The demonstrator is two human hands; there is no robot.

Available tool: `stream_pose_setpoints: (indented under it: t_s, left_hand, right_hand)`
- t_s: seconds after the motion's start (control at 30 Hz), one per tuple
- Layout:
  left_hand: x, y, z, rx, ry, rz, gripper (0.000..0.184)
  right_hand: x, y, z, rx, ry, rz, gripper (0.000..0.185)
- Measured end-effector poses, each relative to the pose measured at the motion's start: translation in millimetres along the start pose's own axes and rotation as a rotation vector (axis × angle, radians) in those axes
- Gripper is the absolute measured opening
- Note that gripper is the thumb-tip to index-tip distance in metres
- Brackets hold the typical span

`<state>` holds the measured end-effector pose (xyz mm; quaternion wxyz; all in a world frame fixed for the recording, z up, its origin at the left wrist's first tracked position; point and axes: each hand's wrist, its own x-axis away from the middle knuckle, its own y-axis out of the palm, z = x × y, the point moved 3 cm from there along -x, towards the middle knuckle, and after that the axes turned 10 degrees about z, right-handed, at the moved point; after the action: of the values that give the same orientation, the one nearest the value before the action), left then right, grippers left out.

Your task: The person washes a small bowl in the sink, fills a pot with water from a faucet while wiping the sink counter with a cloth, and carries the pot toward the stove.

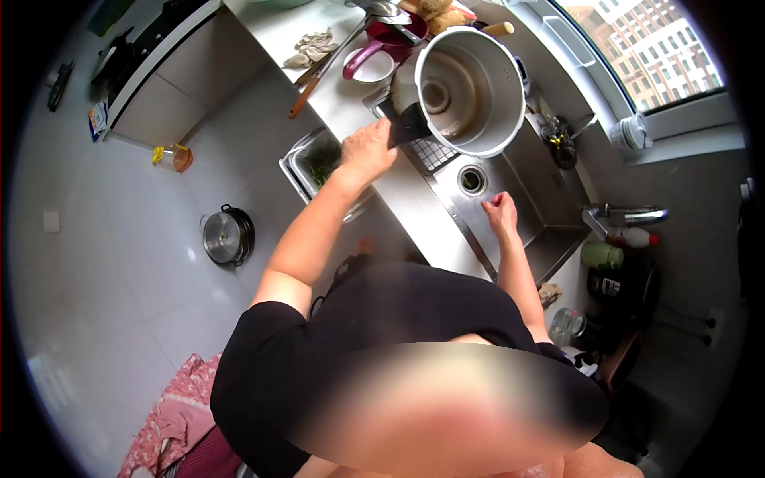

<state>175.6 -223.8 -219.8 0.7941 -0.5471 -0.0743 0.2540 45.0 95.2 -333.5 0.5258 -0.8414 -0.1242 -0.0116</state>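
Note:
My left hand [368, 151] is closed around the black handle [409, 126] of a large metal pot [486, 99]. The pot hangs tilted over the far end of the steel sink [546, 187], its mouth facing me. Brownish stains mark its inner wall and bottom. Over the near part of the basin is my right hand [502, 213], fingers curled together; whether they hold anything is hidden. Just beyond it lies the drain [472, 181], with green bits in it. A wire rack [434, 154] sits partly beneath the pot.
Beyond the pot are a purple-handled pan [365, 60], a white bowl [373, 68] and a cloth [312, 49]. The faucet [610, 213] stands at the sink's right. A bin with greens [312, 159] is below the counter edge; a lidded pot [226, 236] stands on the floor.

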Motion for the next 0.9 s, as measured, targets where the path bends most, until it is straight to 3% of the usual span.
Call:
stream_pose_setpoints:
  t_s: [0.07,0.17,0.27,0.37,0.47,0.53,0.63,0.9]
  left_hand:
    - [0,-4,-2,-0.016,0.007,-0.012,0.047]
    - [0,-10,-8,0.099,-0.024,-0.037,0.051]
    - [-10,-8,-19,0.44,-0.166,-0.338,0.048]
    - [-29,8,-27,0.87,-0.292,-0.707,0.03]
    - [-33,5,-13,1.03,-0.385,-0.9,0.018]
    - [-32,12,-13,1.035,-0.363,-0.971,0.015]
    - [-31,3,-1,0.97,-0.349,-0.897,0.016]
    - [27,-47,33,0.858,-0.166,-0.781,0.024]
  right_hand:
    - [-6,-4,9,-0.023,0.113,-0.041,0.027]
    - [-11,2,27,0.007,0.115,-0.08,0.031]
    - [-20,51,56,-0.172,-0.448,0.276,0.037]
    - [-35,24,3,-0.975,0.313,-0.149,0.049]
    - [-53,5,-48,-1.211,0.33,-0.164,0.057]
    - [-66,13,-69,-1.189,0.264,-0.212,0.043]
    - [-72,19,-74,-1.336,0.246,-0.146,0.017]
    - [-14,30,-56,-1.513,0.332,-0.083,0.023]
